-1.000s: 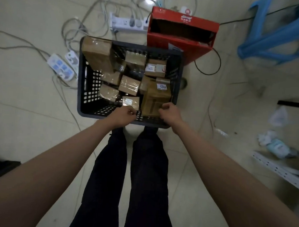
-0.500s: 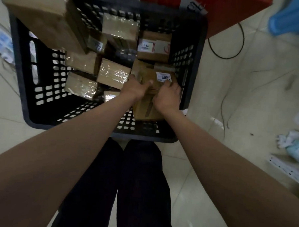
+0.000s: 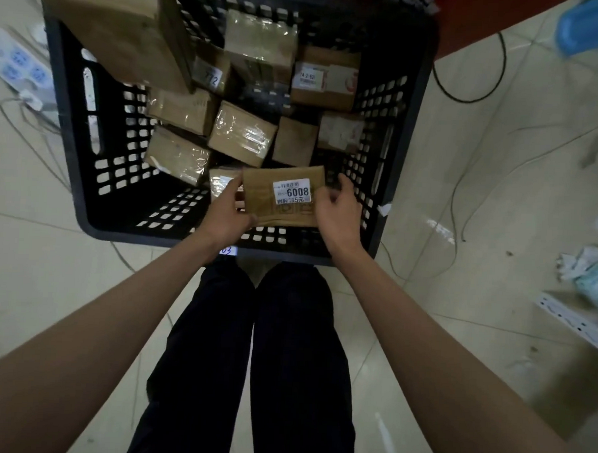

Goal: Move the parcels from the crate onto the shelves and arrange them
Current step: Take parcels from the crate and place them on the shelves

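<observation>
- Left of the crate (image 3: 64,120), a white power strip (image 3: 15,66) and thin cables lie on the tiled floor (image 3: 31,276); the strip is blurred
- The crate is black and perforated, standing on the floor just ahead of the person's dark trouser legs (image 3: 250,361); a large brown box (image 3: 117,30) leans over its far left corner; smaller taped parcels (image 3: 241,133) lie jumbled on its bottom, one marked "772" (image 3: 211,75), another with a white label (image 3: 326,78) toward the far right
- The left hand (image 3: 228,213) grips the left edge of the labelled parcel (image 3: 283,195), fingers curled round it
- That parcel, with a white sticker reading "6008", is held above the crate's near side, label up, between both hands
- The right hand (image 3: 339,211) pinches the parcel's right edge, thumb on top
- Right of the crate, a black cable (image 3: 467,96) loops on the floor; further right lie crumpled wrappers (image 3: 587,269) and a white slotted shelf rail (image 3: 574,320)
</observation>
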`<control>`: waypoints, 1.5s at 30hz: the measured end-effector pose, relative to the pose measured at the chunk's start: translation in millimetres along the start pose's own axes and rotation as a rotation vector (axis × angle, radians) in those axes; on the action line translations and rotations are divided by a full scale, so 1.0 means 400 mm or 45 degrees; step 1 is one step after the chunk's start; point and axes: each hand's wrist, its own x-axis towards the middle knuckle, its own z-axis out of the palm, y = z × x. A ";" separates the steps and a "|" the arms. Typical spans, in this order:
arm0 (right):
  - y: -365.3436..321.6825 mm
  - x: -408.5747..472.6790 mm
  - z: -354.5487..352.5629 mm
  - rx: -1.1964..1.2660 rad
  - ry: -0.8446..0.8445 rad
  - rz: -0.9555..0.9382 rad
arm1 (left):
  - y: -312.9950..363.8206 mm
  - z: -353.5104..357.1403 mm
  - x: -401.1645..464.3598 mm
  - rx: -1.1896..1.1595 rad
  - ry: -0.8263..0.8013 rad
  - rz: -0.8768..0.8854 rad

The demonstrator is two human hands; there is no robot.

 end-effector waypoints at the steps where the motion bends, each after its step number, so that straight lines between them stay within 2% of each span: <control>1: 0.000 -0.009 -0.001 0.023 -0.025 0.043 | -0.005 -0.008 -0.013 -0.024 -0.003 0.010; 7: -0.022 -0.074 -0.033 0.216 -0.117 0.157 | 0.051 -0.050 -0.097 -0.033 -0.002 0.010; 11: -0.040 -0.098 -0.064 0.351 -0.196 0.129 | 0.082 -0.083 -0.138 -0.112 0.011 -0.030; 17: -0.029 -0.151 -0.082 0.272 -0.268 0.096 | 0.083 -0.095 -0.195 -0.177 -0.092 0.074; 27: -0.074 -0.366 -0.185 0.407 -0.363 0.084 | 0.128 -0.129 -0.443 -0.301 -0.012 0.099; 31: -0.131 -0.523 -0.269 0.475 -0.389 0.045 | 0.215 -0.164 -0.613 -0.255 -0.032 0.200; 38: -0.291 -0.828 -0.486 0.639 -0.363 -0.133 | 0.471 -0.249 -0.958 0.070 -0.092 0.470; 45: -0.437 -1.106 -0.753 0.791 -0.095 -0.382 | 0.802 -0.254 -1.238 0.376 -0.221 0.845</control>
